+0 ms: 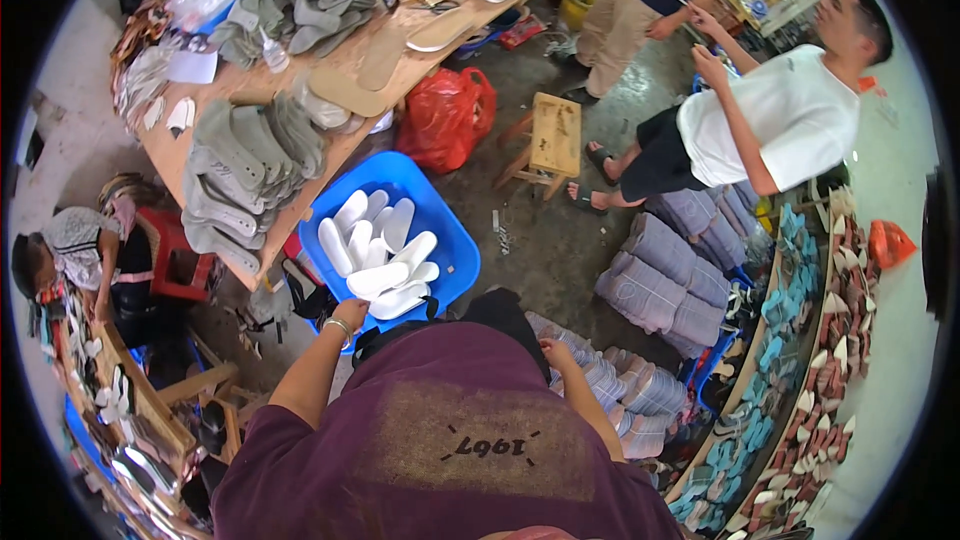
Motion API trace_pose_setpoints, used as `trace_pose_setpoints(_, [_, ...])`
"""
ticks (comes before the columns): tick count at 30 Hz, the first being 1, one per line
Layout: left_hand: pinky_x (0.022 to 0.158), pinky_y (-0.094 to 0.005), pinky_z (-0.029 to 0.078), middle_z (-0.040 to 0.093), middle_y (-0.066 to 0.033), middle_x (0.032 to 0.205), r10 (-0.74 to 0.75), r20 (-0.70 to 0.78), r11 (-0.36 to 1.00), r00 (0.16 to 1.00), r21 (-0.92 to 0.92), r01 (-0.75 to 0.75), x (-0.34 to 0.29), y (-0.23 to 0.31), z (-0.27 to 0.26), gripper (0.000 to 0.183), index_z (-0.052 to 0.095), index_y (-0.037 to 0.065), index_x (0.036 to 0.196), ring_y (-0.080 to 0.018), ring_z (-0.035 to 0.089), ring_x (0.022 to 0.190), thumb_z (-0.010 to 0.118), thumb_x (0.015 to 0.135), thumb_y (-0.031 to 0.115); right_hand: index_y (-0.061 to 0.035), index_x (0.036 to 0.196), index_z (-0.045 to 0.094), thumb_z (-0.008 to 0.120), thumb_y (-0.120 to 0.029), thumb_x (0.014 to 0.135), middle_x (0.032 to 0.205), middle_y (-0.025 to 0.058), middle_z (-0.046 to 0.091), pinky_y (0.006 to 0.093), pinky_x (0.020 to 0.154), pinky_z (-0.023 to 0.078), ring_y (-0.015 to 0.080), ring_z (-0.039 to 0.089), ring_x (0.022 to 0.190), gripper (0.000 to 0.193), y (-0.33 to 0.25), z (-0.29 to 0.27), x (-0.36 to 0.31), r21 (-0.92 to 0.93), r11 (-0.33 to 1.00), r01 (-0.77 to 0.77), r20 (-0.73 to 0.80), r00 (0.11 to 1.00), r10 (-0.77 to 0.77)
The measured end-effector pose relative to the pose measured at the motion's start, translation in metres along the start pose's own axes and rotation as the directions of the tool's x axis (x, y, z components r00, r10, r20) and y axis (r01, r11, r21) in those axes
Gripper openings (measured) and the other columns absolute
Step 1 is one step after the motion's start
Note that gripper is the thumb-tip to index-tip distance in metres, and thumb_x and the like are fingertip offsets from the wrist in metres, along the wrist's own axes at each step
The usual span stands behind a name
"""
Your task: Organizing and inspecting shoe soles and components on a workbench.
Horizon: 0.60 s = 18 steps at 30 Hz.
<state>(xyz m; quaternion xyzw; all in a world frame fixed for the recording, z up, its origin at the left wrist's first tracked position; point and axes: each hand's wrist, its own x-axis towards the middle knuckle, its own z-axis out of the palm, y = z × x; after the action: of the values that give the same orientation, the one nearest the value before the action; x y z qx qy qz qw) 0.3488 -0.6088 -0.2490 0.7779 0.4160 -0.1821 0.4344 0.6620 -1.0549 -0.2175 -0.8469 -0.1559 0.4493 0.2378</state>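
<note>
With the left hand (350,314) gripping the rim of the blue tub (455,240) by the desk (350,70) and the right hand (551,349) seemingly empty, the loosely heaped white insoles (375,245) could slide out if it tips.

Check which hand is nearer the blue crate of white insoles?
Left. The left hand is at the near rim of the blue crate, beside the white insoles. The right hand is off to the crate's right, at the wrapped stacks.

A shoe-making workshop: a long wooden table (345,65) heaped with grey insoles (250,155), a blue tub (455,250) of white soles (380,250), racks of cut pieces (800,340).
</note>
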Motion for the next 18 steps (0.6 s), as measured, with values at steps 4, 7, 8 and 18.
trace_pose_setpoints(4, [0.077,-0.0435,0.047,0.064,-0.0160,0.093,-0.049,0.020,0.934,0.999,0.354,0.039,-0.041,-0.042,0.014,0.029,0.065,0.007,0.094,-0.0337,0.061,0.085,0.046,0.085,0.027,-0.0015,0.103,0.063,0.050,-0.002,0.075,0.088,0.0085,0.067,0.0285,0.069,0.048,0.0164,0.061,0.076,0.030,0.040,-0.019,0.062,-0.041,0.999,0.010,0.083,0.997,-0.006])
trace_pose_setpoints(7, [0.079,-0.0427,0.048,0.064,-0.0151,0.095,-0.213,0.036,0.854,0.976,0.493,0.168,-0.068,-0.077,0.028,0.025,0.066,0.007,0.090,-0.0336,0.061,0.086,0.049,0.083,0.024,-0.0010,0.104,0.063,0.054,-0.001,0.076,0.086,0.0090,0.067,0.0291,0.067,0.048,0.0154,0.061,0.075,0.029,-0.010,-0.059,0.095,-0.253,0.967,0.036,0.106,0.994,-0.009])
trace_pose_setpoints(8, [0.079,-0.0427,0.048,0.064,-0.0151,0.095,-0.232,0.034,0.854,0.972,0.486,0.187,-0.076,-0.082,0.032,0.025,0.066,0.007,0.090,-0.0336,0.061,0.086,0.049,0.083,0.024,-0.0010,0.104,0.063,0.054,-0.001,0.076,0.086,0.0090,0.067,0.0291,0.067,0.048,0.0154,0.061,0.075,0.029,-0.025,-0.071,0.108,-0.260,0.965,0.044,0.126,0.992,-0.012])
trace_pose_setpoints(18, [0.073,-0.0440,0.048,0.064,-0.0160,0.089,-0.365,-0.064,0.894,0.929,0.254,0.369,0.006,0.098,0.073,0.023,0.065,0.007,0.087,-0.0336,0.061,0.082,0.050,0.081,0.024,-0.0007,0.104,0.061,0.059,-0.006,0.079,0.082,0.0069,0.066,0.0271,0.063,0.049,0.0136,0.061,0.068,0.025,-0.107,-0.194,0.238,-0.042,0.969,0.244,0.303,0.927,-0.221])
